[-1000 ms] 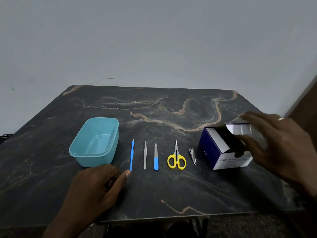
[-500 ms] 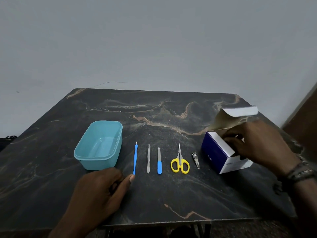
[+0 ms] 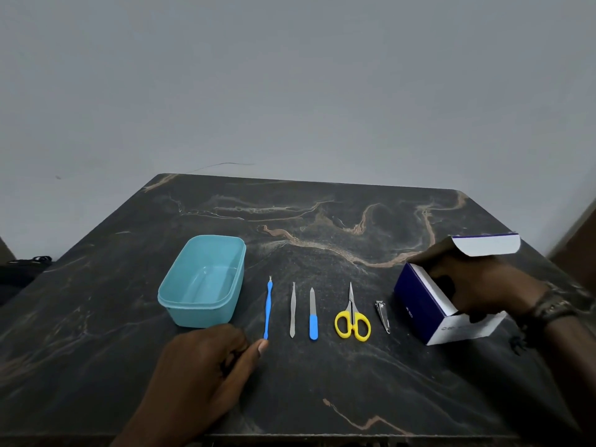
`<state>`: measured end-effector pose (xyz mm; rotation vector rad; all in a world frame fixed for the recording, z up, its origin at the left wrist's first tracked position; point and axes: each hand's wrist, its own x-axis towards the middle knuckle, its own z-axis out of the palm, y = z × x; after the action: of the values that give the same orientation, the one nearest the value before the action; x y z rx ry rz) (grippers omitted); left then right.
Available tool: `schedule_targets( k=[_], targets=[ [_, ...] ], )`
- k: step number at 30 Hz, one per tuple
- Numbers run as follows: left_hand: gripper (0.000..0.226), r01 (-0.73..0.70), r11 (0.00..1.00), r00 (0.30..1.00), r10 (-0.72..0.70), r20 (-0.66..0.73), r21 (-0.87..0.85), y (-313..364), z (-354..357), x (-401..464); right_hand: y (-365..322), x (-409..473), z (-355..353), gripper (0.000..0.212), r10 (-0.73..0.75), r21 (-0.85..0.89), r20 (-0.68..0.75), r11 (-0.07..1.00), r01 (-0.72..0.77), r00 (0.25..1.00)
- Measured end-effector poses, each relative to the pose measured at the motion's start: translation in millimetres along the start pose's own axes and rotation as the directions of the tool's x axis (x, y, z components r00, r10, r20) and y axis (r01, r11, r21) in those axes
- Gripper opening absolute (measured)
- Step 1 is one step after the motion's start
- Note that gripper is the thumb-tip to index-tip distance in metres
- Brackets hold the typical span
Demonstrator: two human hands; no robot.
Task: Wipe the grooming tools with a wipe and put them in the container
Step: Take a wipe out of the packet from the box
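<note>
Five grooming tools lie in a row on the dark marble table (image 3: 322, 388): a blue cuticle pusher (image 3: 267, 308), steel tweezers (image 3: 292, 309), a blue-handled nail file (image 3: 313, 321), yellow-handled scissors (image 3: 352, 321) and a nail clipper (image 3: 382, 316). Left of them stands an empty teal container (image 3: 200, 314). My left hand (image 3: 200, 372) rests on the table in front of the container, fingers loosely curled, thumb tip by the pusher's near end. My right hand (image 3: 483, 285) is over the blue-and-white wipe box (image 3: 419, 301), its fingers inside the open top and hidden. No wipe is visible.
The box's lid flap (image 3: 487, 248) stands up behind my right hand. A grey wall runs behind the table. A dark object (image 3: 25, 269) sits off the table's left edge.
My right hand lifted the box's flap open and moved its fingers down into the box. The left hand stayed put. The camera view shifted slightly.
</note>
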<state>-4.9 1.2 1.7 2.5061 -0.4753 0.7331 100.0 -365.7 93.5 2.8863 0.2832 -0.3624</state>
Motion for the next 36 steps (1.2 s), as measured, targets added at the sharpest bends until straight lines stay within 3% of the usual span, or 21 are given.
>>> schedule_targets(
  k=[5,11,15,21,25,30,32,33,36],
  targets=[
    [0.041,-0.015,1.0,1.0,0.015,-0.011,0.0,0.1,0.0,-0.1,-16.2,-1.3,-1.6,0.035,0.062,-0.145,-0.053,0.987,-0.069,0.997],
    [0.043,-0.017,1.0,0.999,0.017,-0.027,0.015,2.2,0.4,1.1,-16.0,-1.8,-1.4,0.031,0.112,-0.12,-0.055,0.986,-0.118,0.992],
    [0.044,-0.005,1.0,1.0,0.005,-0.021,0.014,1.4,-0.4,-0.3,-11.4,-4.0,-8.1,0.011,0.119,0.019,-0.063,0.993,-0.118,0.991],
    [0.044,0.012,1.0,1.0,-0.011,-0.021,0.009,1.1,-0.2,-1.4,-1.6,-18.4,-12.1,0.025,0.118,0.223,-0.214,0.972,-0.069,0.97],
    [0.044,0.018,1.0,1.0,-0.018,-0.007,0.013,-0.6,0.2,-2.6,-6.1,-46.0,-13.0,0.02,0.161,0.369,-0.447,0.929,0.018,0.88],
    [0.045,0.028,1.0,1.0,-0.028,-0.003,0.008,-1.7,0.8,-2.5,-21.5,-93.2,-6.4,0.028,0.231,0.391,-0.644,0.919,0.054,0.73],
    [0.045,0.029,1.0,1.0,-0.029,-0.008,-0.012,-0.8,0.8,-1.4,-24.3,-107.9,-3.5,0.006,0.248,0.451,-0.67,0.885,0.118,0.7],
    [0.045,0.033,0.999,0.999,-0.034,-0.017,-0.031,-0.4,0.5,-0.7,-27.9,-111.9,-5.5,0.006,0.257,0.482,-0.674,0.864,0.148,0.693],
    [0.044,0.046,0.993,0.998,-0.051,-0.042,-0.111,3.5,-0.8,3.6,-47.1,-114.6,-11.7,0.029,0.254,0.595,-0.712,0.713,0.37,0.655]
  ],
)
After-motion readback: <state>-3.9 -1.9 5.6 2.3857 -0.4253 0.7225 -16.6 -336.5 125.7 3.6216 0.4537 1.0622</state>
